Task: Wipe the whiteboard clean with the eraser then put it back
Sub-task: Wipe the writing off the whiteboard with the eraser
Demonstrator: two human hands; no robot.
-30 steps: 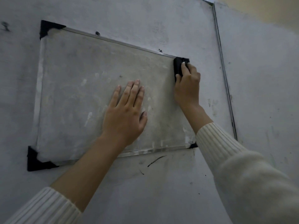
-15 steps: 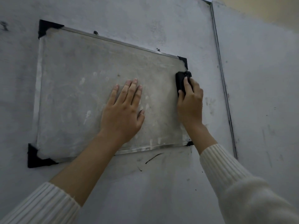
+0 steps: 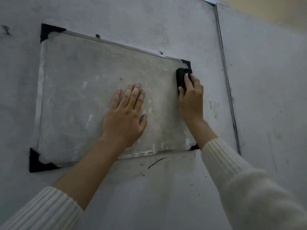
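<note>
Wall-hung whiteboard, eraser in right hand

Left hand flat mid whiteboard, open board to its left, eraser apparently against right frame edge

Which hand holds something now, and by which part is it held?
The right hand holds the black eraser by its lower part, pressing it on the whiteboard. The left hand lies flat, holding nothing.
</note>
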